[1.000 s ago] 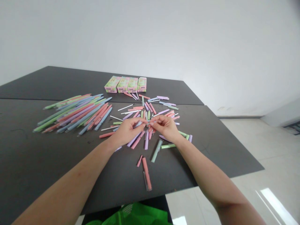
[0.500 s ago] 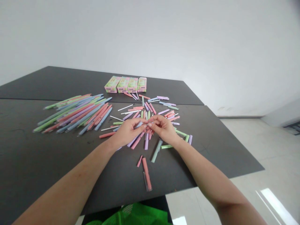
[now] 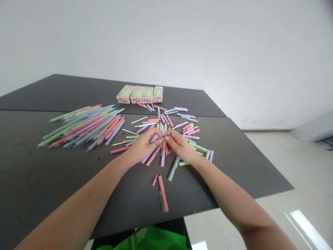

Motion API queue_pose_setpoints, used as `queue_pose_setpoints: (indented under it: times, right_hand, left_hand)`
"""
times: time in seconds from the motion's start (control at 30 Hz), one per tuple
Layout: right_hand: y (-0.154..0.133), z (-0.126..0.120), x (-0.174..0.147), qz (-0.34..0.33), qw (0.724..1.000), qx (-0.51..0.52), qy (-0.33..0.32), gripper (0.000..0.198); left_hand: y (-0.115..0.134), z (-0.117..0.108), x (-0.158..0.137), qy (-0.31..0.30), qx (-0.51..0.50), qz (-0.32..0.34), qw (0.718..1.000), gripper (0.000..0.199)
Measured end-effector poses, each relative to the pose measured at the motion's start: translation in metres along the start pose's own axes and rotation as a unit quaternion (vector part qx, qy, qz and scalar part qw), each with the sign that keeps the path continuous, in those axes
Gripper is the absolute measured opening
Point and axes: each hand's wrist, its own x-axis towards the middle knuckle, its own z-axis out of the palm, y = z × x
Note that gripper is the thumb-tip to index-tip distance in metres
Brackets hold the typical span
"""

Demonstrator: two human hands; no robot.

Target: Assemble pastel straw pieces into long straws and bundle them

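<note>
My left hand (image 3: pixel 144 144) is closed around a light blue pen barrel (image 3: pixel 154 138), part of which shows between thumb and fingers. Its fingertips meet those of my right hand (image 3: pixel 179 143), whose thumb and forefinger pinch a small pale end in line with the barrel; whether it is a refill or a tip I cannot make out. Beneath both hands lie loose pen parts in pink, purple, green and blue, among them a purple barrel (image 3: pixel 162 158). Closer to me are a pink barrel with a clear cap (image 3: pixel 163 194) and a short pink piece (image 3: pixel 155 178).
A heap of pastel pens (image 3: pixel 85 126) lies at the left. Several small pink-and-green boxes (image 3: pixel 136 94) stand in a row at the back. Thin white refills (image 3: pixel 139 119) are scattered among the parts. The dark table (image 3: pixel 249 166) ends at the right above a tiled floor.
My fingertips have shifted slightly, and a little more of the pale piece shows between them. My right hand sits marginally lower. The parts on the table appear unmoved.
</note>
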Motion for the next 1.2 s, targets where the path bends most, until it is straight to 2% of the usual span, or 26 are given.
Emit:
queue_pose_setpoints:
  times: [0.13, 0.3, 0.43, 0.63, 0.77, 0.83, 0.97, 1.07, 1.2]
  right_hand:
    - [0.004, 0.001, 0.001, 0.008, 1.000, -0.012, -0.002, 0.030]
    - [-0.001, 0.002, 0.002, 0.039, 0.998, 0.056, -0.002, 0.030]
    - [-0.005, 0.001, 0.002, 0.052, 0.996, 0.067, -0.010, 0.030]
    - [-0.004, 0.001, 0.004, 0.086, 0.992, 0.089, -0.030, 0.032]
    - [-0.004, 0.001, 0.004, 0.062, 0.993, 0.095, 0.008, 0.031]
    - [-0.004, -0.001, 0.005, 0.060, 0.992, 0.106, 0.026, 0.030]
    - [-0.003, -0.002, 0.005, 0.064, 0.989, 0.128, 0.041, 0.031]
    - [-0.003, -0.003, 0.005, 0.060, 0.988, 0.138, 0.046, 0.030]
    - [-0.004, -0.004, 0.005, 0.056, 0.987, 0.141, 0.058, 0.029]
  left_hand:
    - [0.000, 0.001, 0.000, -0.005, -0.003, -0.011, 1.000, 0.005]
    - [0.001, 0.002, 0.000, 0.002, 0.009, -0.008, 1.000, 0.006]
    - [-0.001, 0.003, -0.001, -0.007, 0.009, -0.002, 1.000, 0.007]
    - [0.003, 0.004, -0.003, -0.050, -0.084, -0.013, 0.995, 0.006]
    - [0.002, 0.005, -0.002, -0.025, -0.211, -0.063, 0.975, 0.004]
    - [-0.002, 0.005, 0.000, -0.017, -0.268, -0.091, 0.959, 0.018]
    - [-0.009, 0.005, 0.004, 0.076, -0.314, -0.087, 0.942, 0.026]
    - [-0.007, 0.001, 0.005, 0.100, -0.301, -0.116, 0.941, 0.025]
    - [-0.002, -0.005, 0.007, 0.148, -0.378, -0.148, 0.902, 0.026]
